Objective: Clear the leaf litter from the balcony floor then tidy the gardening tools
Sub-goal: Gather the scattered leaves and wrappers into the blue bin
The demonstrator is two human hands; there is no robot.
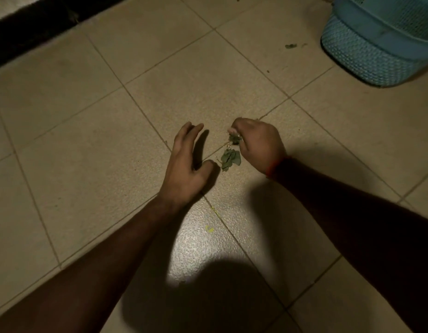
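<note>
Underfoot, the balcony floor (71, 145) is laid in large beige tiles with thin pale grout lines running diagonally across the head view. A bright patch of light falls on the tile near the bottom centre, with a rounded dark shadow below it. Along the top left edge runs a dark band (33, 32), with a paler strip beyond it in the corner. In the top right corner sits a light blue plastic basket (376, 42) with a mesh wall and a smooth band around it, resting on the tiles, well apart from the hands.

Both bare forearms reach in from the bottom corners. The left hand (186, 162) hovers low over the tiles with its fingers spread and relaxed, thumb held out to the right, holding nothing. The right hand (258, 146) has its back turned up and its fingers curled under; its grip pinches a small clump of leaves (235, 138) at the fingertips. A thin red band (271, 168) circles that wrist.

Just below the pinched clump, between the two hands, a small pile of dry green leaf litter (229, 158) lies on the tile beside a grout line. A further green scrap (290, 46) lies near the basket, and tiny yellow flecks (209, 228) dot the lit tile.
</note>
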